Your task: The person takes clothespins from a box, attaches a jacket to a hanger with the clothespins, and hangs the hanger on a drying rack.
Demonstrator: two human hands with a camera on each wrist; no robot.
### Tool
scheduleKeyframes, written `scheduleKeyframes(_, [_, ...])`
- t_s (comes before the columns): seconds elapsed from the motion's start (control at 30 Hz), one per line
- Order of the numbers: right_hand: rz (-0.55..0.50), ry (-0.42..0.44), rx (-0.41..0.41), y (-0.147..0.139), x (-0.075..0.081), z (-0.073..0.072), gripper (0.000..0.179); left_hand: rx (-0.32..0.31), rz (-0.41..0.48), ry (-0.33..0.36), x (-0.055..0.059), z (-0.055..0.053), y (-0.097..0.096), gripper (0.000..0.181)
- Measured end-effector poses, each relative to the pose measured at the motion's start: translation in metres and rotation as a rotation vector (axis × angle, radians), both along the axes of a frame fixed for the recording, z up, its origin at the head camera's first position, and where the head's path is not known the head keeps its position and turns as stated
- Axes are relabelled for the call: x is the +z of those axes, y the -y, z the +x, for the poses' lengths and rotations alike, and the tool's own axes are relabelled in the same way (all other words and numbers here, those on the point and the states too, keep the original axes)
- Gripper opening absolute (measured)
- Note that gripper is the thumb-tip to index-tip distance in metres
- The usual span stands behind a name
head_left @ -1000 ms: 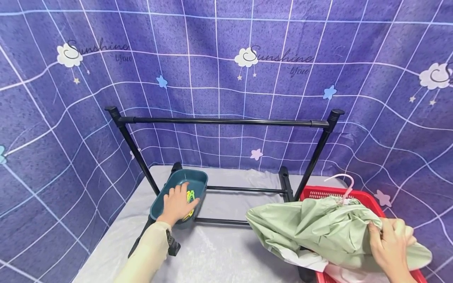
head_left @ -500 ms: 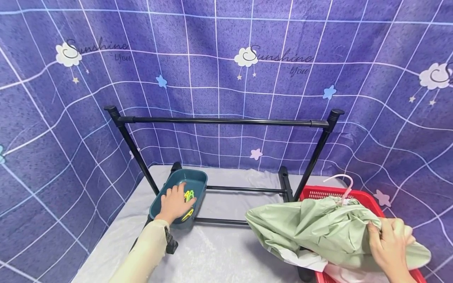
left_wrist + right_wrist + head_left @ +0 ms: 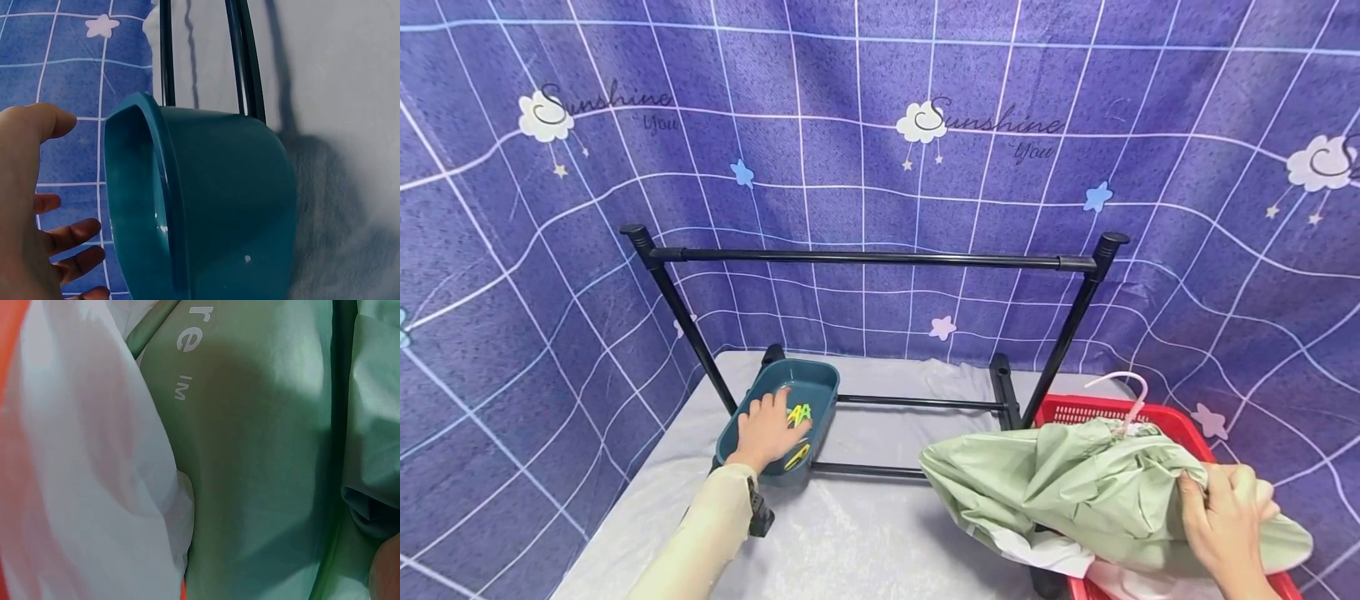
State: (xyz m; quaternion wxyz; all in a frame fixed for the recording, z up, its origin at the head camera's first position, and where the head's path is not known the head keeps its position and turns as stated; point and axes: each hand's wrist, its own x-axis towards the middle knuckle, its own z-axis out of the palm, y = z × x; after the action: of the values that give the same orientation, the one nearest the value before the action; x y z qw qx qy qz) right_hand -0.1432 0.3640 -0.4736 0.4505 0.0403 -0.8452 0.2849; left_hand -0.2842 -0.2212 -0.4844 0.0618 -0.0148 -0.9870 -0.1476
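Observation:
My left hand (image 3: 766, 431) is over a teal plastic bin (image 3: 816, 379), its fingers spread and holding nothing. In the left wrist view, its thumb and fingertips hang beside the opening of the bin. Several yellow and green clips (image 3: 801, 414) lie inside, partly hidden by the hand. On the right, my right hand (image 3: 1228, 521) grips the bunched fabric of a light green garment (image 3: 1075, 475). A pale pink hanger (image 3: 1138, 392) pokes its hook out of the garment's top. White letters mark the green cloth (image 3: 244, 456) in the right wrist view.
A black metal rack (image 3: 872, 257) spans the middle, with two low crossbars near the grey-white cloth surface (image 3: 880, 533). The teal bin sits at its left foot. Beneath the garment stands a red basket (image 3: 1176, 421) with white fabric (image 3: 1045, 552) in it. A purple patterned curtain (image 3: 865, 158) hangs behind.
My left hand has shifted slightly left and back over the bin, so more of the clips show. The right hand keeps its grip on the green garment, almost motionless.

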Motion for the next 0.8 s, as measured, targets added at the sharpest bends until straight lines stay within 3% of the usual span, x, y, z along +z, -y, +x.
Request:
scheduleKeyframes(0.57, [0.010, -0.016, 0.012, -0.0003, -0.0008, -0.0002, 0.018, -0.013, -0.034, 0.011, 0.0072, -0.0022, -0.0011, 0.075])
scheduleKeyframes(0.8, [0.013, -0.036, 0.013, -0.0010, -0.0018, -0.0018, 0.017, -0.014, -0.048, 0.036, 0.0002, -0.0089, 0.0025, 0.077])
